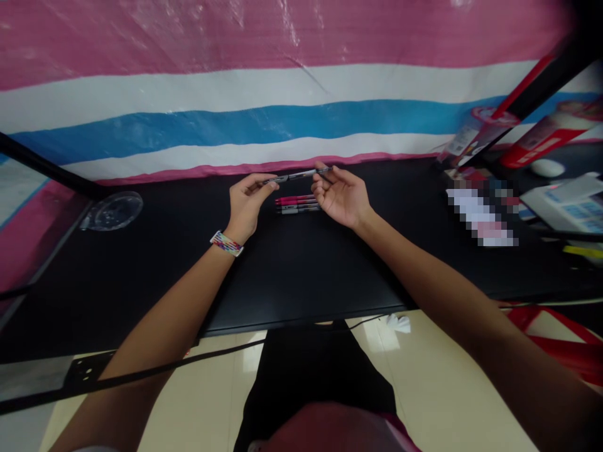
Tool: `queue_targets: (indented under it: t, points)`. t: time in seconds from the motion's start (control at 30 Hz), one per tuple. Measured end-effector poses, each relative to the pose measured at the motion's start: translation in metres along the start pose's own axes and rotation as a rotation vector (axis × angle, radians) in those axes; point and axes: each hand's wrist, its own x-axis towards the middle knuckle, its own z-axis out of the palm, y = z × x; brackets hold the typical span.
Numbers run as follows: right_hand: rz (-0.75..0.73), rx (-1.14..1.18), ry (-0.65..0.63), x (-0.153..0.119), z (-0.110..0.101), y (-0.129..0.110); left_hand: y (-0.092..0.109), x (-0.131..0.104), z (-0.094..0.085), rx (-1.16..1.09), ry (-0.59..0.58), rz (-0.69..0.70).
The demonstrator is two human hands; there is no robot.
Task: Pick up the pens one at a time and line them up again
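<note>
A slim pen [301, 174] with dark ends and a pale middle is held up level above the black desk, spanning the gap between both hands. My left hand [247, 201] pinches its left end, thumb on top. At its right end, my right hand [343, 193] holds it between thumb and fingers, palm turned up and the other fingers curled. Just below, several pens [296, 204] lie side by side on the desk, pink ones behind and grey and black ones in front. My right hand's fingers partly cover their right ends.
A clear plastic lid [113, 211] lies on the black desk [301, 270] at the left. To the right are a cup with a red straw [478, 135], a red and white container [546, 138], a white mouse [547, 167] and papers [570, 201].
</note>
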Motion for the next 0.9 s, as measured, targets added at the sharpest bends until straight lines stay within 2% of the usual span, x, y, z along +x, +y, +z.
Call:
queue_targets:
  t: [0.23,0.43,0.53,0.7,0.9]
  points:
    - [0.026,0.023,-0.005,0.002,-0.001,0.002,0.000,0.000,0.000,0.004,0.004,-0.013]
    - [-0.033,-0.071,-0.052,0.002,-0.002,0.001,-0.003,0.001,-0.002,0.018,0.018,0.021]
    - [-0.128,-0.290,-0.027,0.001,-0.004,-0.001,-0.004,0.001,-0.004,0.062,0.029,0.042]
    - [-0.477,-0.790,0.073,0.007,-0.022,0.000,-0.003,0.002,-0.007,0.223,-0.045,0.055]
    - [-0.532,-1.166,0.119,0.014,-0.040,0.003,-0.005,0.004,-0.010,0.313,-0.091,-0.002]
